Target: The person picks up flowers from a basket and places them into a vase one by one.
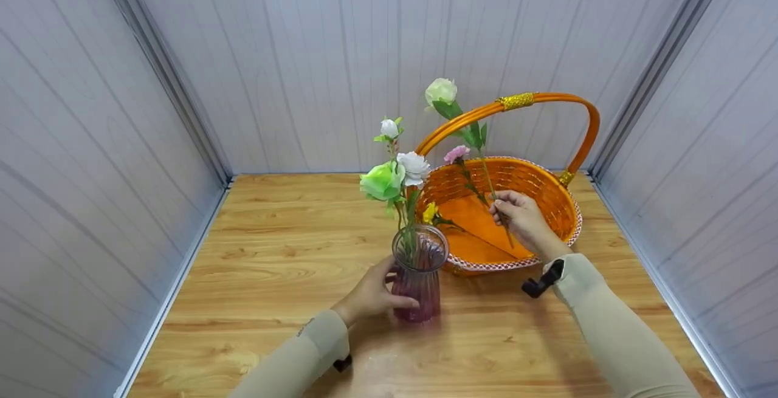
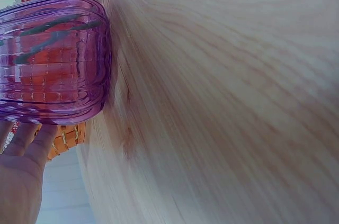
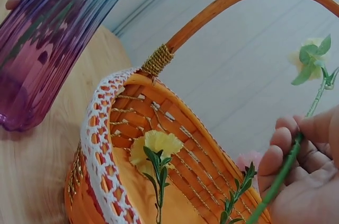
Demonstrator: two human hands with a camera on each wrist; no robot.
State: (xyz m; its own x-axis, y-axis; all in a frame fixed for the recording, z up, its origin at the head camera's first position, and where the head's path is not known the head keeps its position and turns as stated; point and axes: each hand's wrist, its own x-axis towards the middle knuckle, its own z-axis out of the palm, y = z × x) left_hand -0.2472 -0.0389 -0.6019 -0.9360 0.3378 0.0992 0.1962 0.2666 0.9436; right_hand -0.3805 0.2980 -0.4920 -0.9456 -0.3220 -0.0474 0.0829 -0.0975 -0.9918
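A ribbed glass vase (image 1: 419, 291), purple-pink toward its base, stands upright on the wooden table. My left hand (image 1: 378, 291) holds it from the left, thumb across the front and fingers behind. Out of its mouth rise a green flower (image 1: 383, 180), a white flower (image 1: 414, 169) and a small white bud (image 1: 389, 128). Over the orange basket (image 1: 480, 266), my right hand (image 1: 521, 219) pinches the green stem (image 3: 286, 168) of a cream-white flower (image 1: 441, 92), its bloom pointing up. Inside the basket lie a yellow flower (image 1: 430, 212) and a pink flower (image 1: 457, 154).
The basket's tall arched handle (image 1: 586, 127) rises behind and right of the right hand. White-and-red lace trim (image 3: 100, 144) edges the basket rim. Pale panel walls (image 1: 316, 64) enclose the table (image 1: 273, 252) at the back and both sides.
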